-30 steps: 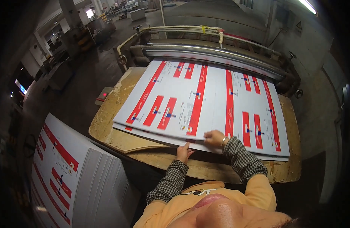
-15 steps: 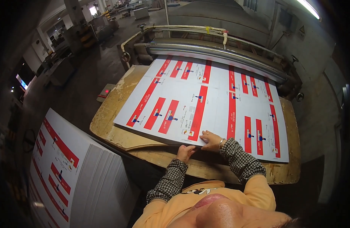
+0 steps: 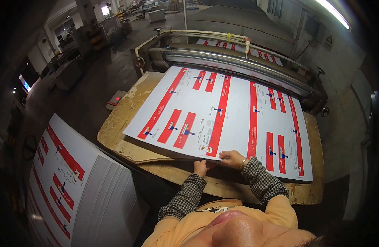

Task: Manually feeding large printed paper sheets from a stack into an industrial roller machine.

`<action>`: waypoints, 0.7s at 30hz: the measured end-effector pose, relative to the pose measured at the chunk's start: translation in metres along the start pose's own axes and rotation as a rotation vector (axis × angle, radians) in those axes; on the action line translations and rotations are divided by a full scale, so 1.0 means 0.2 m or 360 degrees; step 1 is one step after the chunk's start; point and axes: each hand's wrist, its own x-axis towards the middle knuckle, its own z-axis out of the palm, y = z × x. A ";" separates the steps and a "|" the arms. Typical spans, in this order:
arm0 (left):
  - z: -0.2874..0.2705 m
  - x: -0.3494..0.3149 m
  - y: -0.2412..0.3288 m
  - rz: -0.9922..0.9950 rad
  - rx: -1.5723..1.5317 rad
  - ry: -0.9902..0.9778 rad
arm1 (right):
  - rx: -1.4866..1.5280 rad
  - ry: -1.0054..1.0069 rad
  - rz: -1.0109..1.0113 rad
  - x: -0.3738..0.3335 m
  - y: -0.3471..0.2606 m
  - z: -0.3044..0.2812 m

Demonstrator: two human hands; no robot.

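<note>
A large white printed sheet (image 3: 239, 123) with red bands and small blue figures lies on top of the worn wooden table (image 3: 115, 119). My right hand (image 3: 232, 159) is closed on its near edge, close to the middle, with the fingers on top. Just left of it and slightly lower, my left hand (image 3: 201, 167) has its fingers bent together under that edge. The sheet partly hides the left fingertips, so what they hold is unclear. The sheet's far edge lies just in front of a metal roller (image 3: 239, 64).
Beyond the roller, another printed sheet (image 3: 216, 43) shows. A pale pipe (image 3: 197, 32) runs above the roller machine. To the lower left stands a tall stack of similar sheets (image 3: 103, 197). A small box with a red light (image 3: 117, 98) sits by the table's left side.
The upper sheet that lay under the roller has travelled away from me and now shows behind it, baring the sheet below. My left hand has shifted slightly, its fingers more under the edge.
</note>
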 end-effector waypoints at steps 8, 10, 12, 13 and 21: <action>-0.05 0.14 -0.09 0.0034 -0.0346 -0.0196 | -0.0399 0.0424 0.0398 0.33 0.03 -0.13; -0.06 0.13 -0.12 0.0050 -0.0344 -0.0179 | -0.0508 0.0365 0.0391 0.32 0.02 -0.09; -0.05 0.15 -0.14 0.0076 -0.0350 -0.0183 | -0.0653 0.0254 0.0343 0.30 0.12 0.01; -0.09 0.16 -0.15 0.0076 -0.0385 -0.0226 | -0.0743 0.0168 0.0221 0.25 0.06 0.10; -0.15 0.14 -0.12 -0.0018 -0.0275 -0.0459 | -0.0369 -0.0277 0.0118 0.11 -0.16 -0.10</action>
